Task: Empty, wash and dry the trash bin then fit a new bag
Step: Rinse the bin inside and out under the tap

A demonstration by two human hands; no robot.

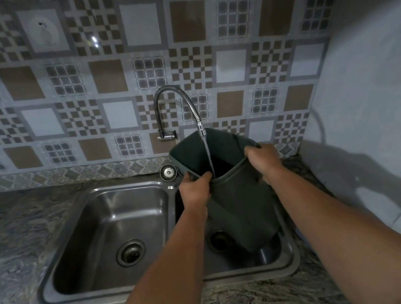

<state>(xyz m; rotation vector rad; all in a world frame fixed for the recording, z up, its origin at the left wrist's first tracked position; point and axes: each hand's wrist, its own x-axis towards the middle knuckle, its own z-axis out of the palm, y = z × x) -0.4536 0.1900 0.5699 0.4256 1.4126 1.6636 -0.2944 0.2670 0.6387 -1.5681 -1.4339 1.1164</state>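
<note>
Over the right basin [271,251] of a steel sink, two hands are holding one dark green bin [240,206] under the tap [178,110]. No brand, label or writing is showing anywhere on the bin, the tap or the sink.

The bin is tilting, its open mouth turned up and toward the far wall, its base hanging down into the right basin. The left hand [194,187] is gripping the near rim at the left: the thumb is lying over the edge inside the mouth and the other fingers are curling round the outside. The right hand [264,162] is gripping the rim at the right, fingers curled over the edge, the rest of the hand pressing against the outer wall. One thin stream of water [208,155] is falling from the tap's flexible spout straight into the mouth, between the two hands.

The sink is showing two basins; the left basin [107,233] is lying open with one drain [130,252] in its floor, and a second drain [218,240] is partly hiding behind the bin. One round strainer [168,172] is resting on the far ledge, just left of the bin. A patterned tile wall [107,74] is standing behind the tap, and a mottled stone counter [9,303] is surrounding the sink.
</note>
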